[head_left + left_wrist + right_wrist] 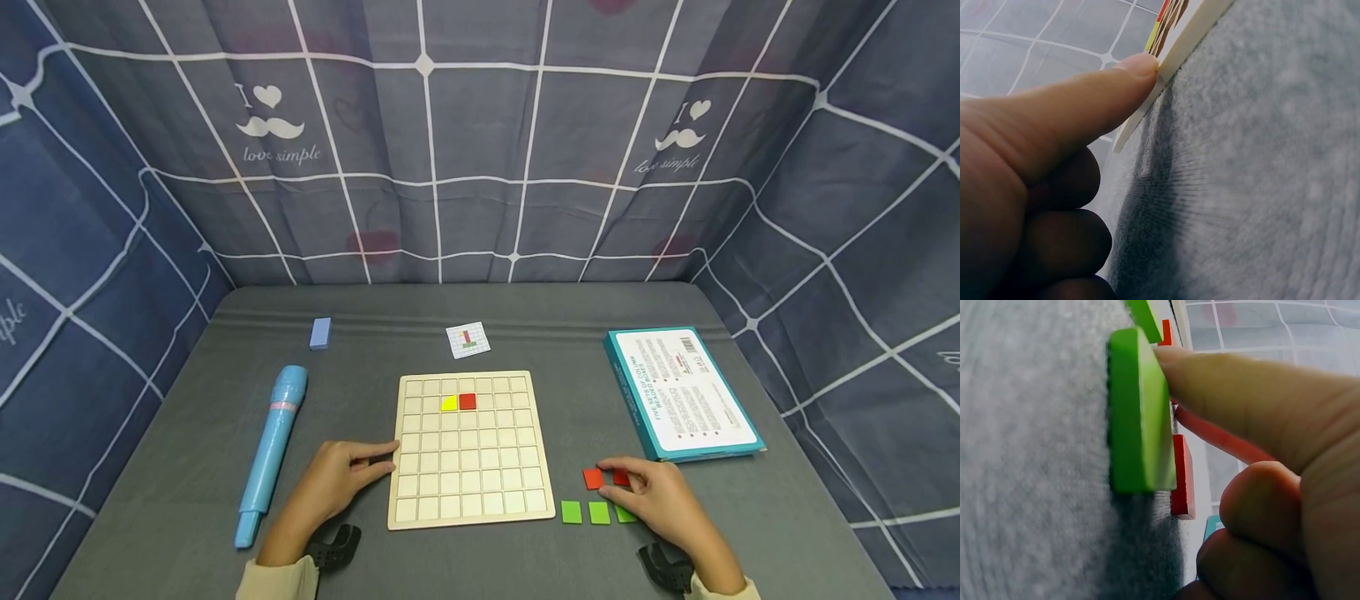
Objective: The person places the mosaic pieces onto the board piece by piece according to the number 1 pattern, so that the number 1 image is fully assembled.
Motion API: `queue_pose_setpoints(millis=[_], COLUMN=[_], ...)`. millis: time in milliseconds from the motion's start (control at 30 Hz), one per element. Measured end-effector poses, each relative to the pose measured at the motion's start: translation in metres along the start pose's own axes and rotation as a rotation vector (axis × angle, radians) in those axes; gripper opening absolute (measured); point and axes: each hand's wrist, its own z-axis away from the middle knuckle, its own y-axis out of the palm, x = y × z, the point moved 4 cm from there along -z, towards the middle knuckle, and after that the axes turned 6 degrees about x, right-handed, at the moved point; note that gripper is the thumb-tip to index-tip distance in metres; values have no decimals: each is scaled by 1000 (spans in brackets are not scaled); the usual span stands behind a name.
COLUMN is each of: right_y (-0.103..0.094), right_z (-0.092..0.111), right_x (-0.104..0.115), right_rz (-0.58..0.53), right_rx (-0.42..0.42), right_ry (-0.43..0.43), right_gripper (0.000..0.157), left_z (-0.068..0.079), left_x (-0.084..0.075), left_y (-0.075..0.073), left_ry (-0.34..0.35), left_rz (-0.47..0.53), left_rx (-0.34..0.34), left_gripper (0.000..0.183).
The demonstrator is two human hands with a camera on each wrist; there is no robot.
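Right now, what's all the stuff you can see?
Gridded board: one, cream, middle
Yellow tile: one, yellow, on board
Red tiles: three, red, one on board, two right
Green tiles: three, green, right of board
Card: one, white, beyond board
Block: one, blue, far left
Stick: one, light blue, left
Box: one, teal and white, right
Table: one, grey, underneath
Curtain: count unclear, blue-grey, behind and beside table
Sleeves: two, cream, bottom edge
Wristbands: two, black, beside sleeves
Left hand: one, bare, at board's left edge
Right hand: one, bare, at a red tile
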Motion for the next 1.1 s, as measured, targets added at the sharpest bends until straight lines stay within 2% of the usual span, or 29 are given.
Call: queue_pose_setpoints(millis=[533,1100], right_y=[3,2], right_z=[1,1], right_x=[-3,0], right_rz=[26,24], right_rx=[-60,-67], right_ry=[-44,-50], right_gripper=[26,25], left_z=[-1,-1], left_x=[-1,-1], left_y=[0,0], left_ry=[4,-1], left_rz=[9,-1], left_rx=[-15,-14], left_gripper=[32,32])
